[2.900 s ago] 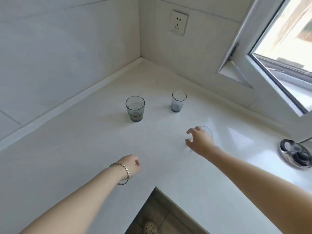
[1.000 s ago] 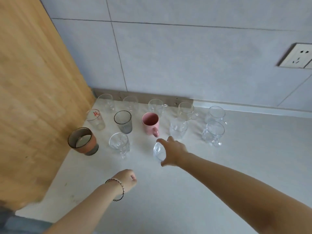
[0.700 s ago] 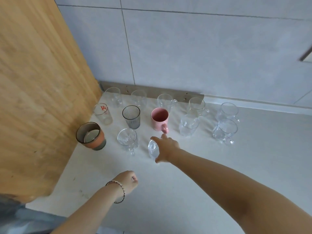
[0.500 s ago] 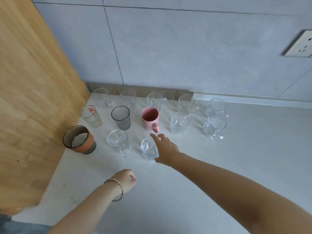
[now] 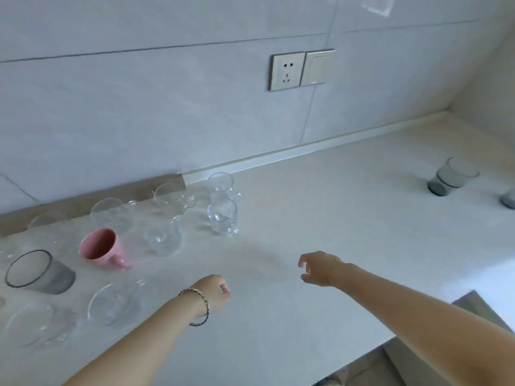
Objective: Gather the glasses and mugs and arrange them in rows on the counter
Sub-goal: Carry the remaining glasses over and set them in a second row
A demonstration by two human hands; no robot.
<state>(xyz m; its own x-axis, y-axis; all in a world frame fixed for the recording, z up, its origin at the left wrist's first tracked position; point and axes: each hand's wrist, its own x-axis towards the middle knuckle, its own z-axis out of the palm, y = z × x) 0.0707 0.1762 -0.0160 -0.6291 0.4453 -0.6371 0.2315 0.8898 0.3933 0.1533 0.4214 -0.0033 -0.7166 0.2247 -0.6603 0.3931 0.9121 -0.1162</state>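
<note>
Glasses and mugs: the main group stands at the left of the surface [image 5: 320, 207], against the wall, in roughly three rows. Motion blur prevents an exact count.
- pink mug [image 5: 101, 247] in the middle row, handle toward the camera
- grey tinted glass [image 5: 39, 271] to its left
- clear handled mug [image 5: 223, 217] at the right end of the middle row, with a rear clear mug [image 5: 221, 183] just behind it
- front-row clear glass [image 5: 111, 302], just left of the left wrist

Not yet gathered: a smoky stray glass [image 5: 448, 176] stands far right near the corner, well apart from the group. A second stray glass [image 5: 508, 197] is cut off by the right frame edge.

Progress, as a judgement: mostly done. At least two strays are left to fetch and place. The front row looks short, with bare surface to the right of its clear glass, so that is the likely slot.

Hands:
- The right hand [image 5: 320, 268] hovers over bare surface to the right of the group, arm extended from the lower right. Its fingers are loosely curved and parted, and it holds nothing. No contact with the surface is visible.
- The left hand [image 5: 216, 293] is curled into a fist and empty, with a bracelet [image 5: 199, 306] on the wrist. It hangs over the surface beside the front row.

Above, on the tiled wall: a socket [image 5: 288, 71] and a switch plate [image 5: 317, 68].
</note>
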